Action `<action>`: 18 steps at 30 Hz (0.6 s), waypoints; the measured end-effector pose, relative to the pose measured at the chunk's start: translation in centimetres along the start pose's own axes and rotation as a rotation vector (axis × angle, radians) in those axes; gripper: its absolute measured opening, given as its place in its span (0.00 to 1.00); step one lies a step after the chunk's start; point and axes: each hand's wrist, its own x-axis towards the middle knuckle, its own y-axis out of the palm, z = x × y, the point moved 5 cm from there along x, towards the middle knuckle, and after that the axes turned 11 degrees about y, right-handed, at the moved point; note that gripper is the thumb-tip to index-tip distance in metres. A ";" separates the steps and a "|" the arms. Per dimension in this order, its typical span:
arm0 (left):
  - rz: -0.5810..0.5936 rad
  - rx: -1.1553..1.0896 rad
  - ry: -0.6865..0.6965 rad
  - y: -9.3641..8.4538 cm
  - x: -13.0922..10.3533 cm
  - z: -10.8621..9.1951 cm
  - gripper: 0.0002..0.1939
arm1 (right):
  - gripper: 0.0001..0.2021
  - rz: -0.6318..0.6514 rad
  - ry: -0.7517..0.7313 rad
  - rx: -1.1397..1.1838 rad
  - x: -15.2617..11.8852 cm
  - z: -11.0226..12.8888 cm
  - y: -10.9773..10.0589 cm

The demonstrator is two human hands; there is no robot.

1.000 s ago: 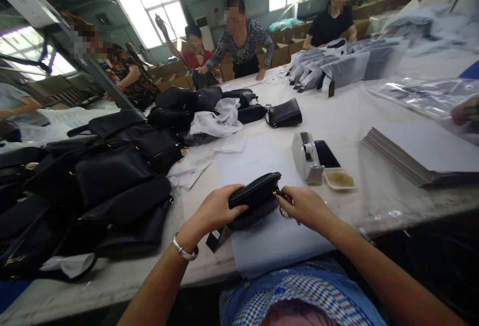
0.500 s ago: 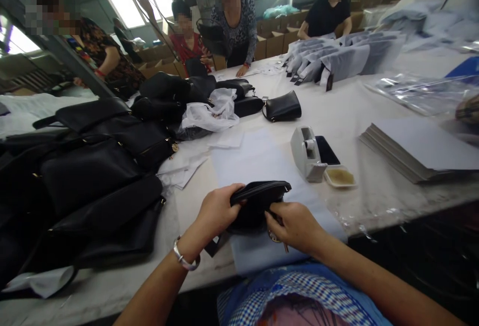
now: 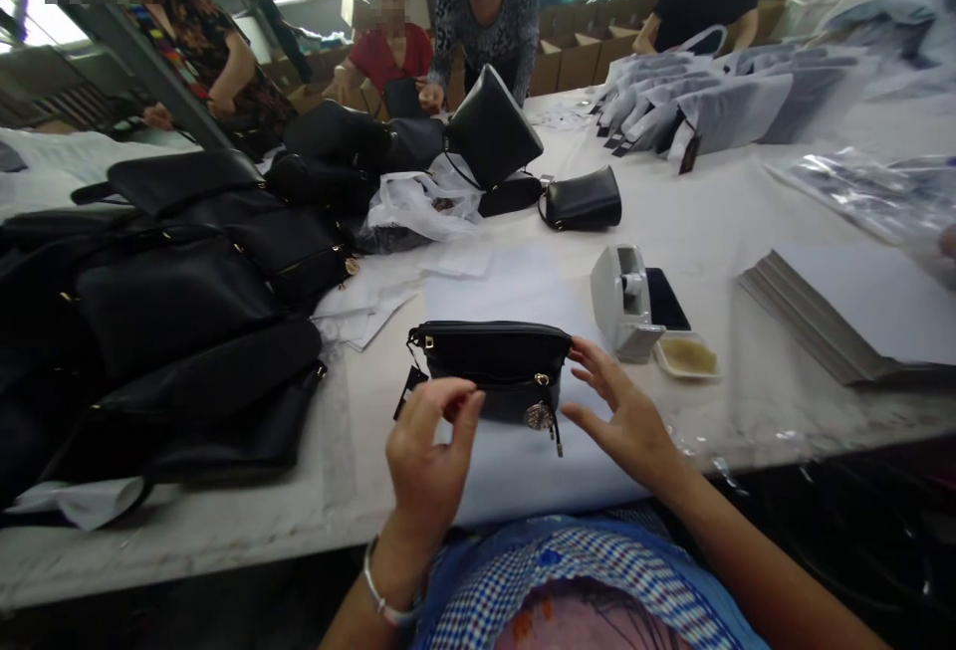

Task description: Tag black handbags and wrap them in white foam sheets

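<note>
A small black handbag (image 3: pixel 493 356) stands upright on a white sheet (image 3: pixel 523 282) in front of me, with gold-coloured fittings. A round gold charm (image 3: pixel 539 416) and a dark tassel hang from its front at the right, and a black tag (image 3: pixel 410 391) hangs at its left end. My left hand (image 3: pixel 431 446) is before the bag's lower left front, thumb and forefinger in a pinch; anything between them is hidden. At the bag's right end is my right hand (image 3: pixel 623 421), fingers stretched and apart, fingertips at its upper corner.
Black bags (image 3: pixel 171 282) are heaped on the left. Ahead lie a white plastic bag (image 3: pixel 425 204) and another black bag (image 3: pixel 587 200). To the right are a tape dispenser (image 3: pixel 621 302), a shallow dish (image 3: pixel 687 355) and stacked grey boards (image 3: pixel 843 312). Co-workers (image 3: pixel 489 13) stand across the table.
The handbag was tilted between both hands; now it stands upright with its front towards me. My left hand has come off its top edge to its front, and my right hand has opened.
</note>
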 end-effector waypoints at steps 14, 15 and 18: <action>-0.036 0.016 -0.197 8.1 -7.4 -2.3 0.13 | 0.15 0.002 -0.077 0.018 -0.9 0.3 2.1; -0.026 -0.015 -0.200 7.9 -7.6 -2.2 0.12 | 0.16 0.018 -0.079 0.037 -1.0 -0.1 2.2; 0.001 -0.057 -0.213 7.2 -8.1 -2.2 0.09 | 0.24 0.162 -0.079 0.099 -0.7 -1.5 3.2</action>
